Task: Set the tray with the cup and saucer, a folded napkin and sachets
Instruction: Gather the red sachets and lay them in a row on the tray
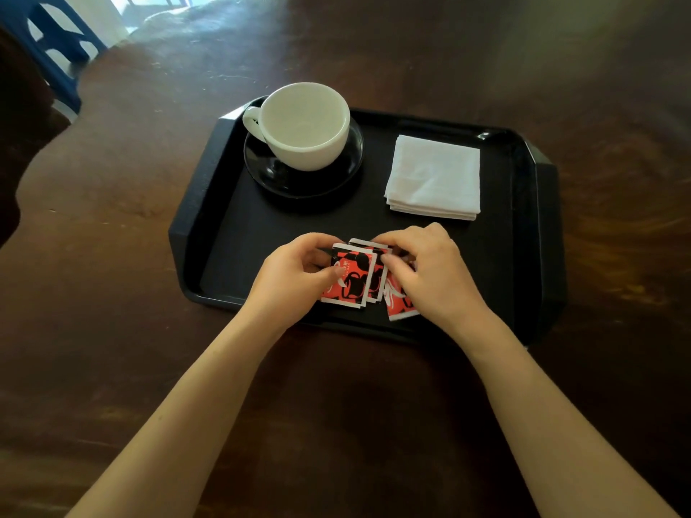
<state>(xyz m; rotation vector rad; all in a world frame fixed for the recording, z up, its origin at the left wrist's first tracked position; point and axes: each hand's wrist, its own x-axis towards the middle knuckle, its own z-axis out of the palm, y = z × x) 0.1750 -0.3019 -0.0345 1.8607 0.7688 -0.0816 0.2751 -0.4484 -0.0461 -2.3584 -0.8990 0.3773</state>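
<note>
**Both hands on the sachets at the near edge of the tray**

A blue chair (56,43) stands at the far left, beyond the dark brown table (112,293). On the table lies a black tray (194,226) with its long side toward the person.

In the tray's far left corner a white cup (304,125) sits upright and empty on a black saucer (299,177), its handle turned to the left.

At the near edge, about the middle of the tray, the left hand (295,278) pinches the left side of a small stack of red, black and white sachets (355,278), thumb on top, fingers curled behind. The sachets overlap one another like a fanned pack. The right hand (430,271) closes over their right side, fingers bent down on the topmost ones, another sachet poking out below the palm. I cannot tell how many there are.

In the far right part of the tray a white napkin (435,177) lies folded into a square, well apart from the cup and just beyond the right hand.
</note>
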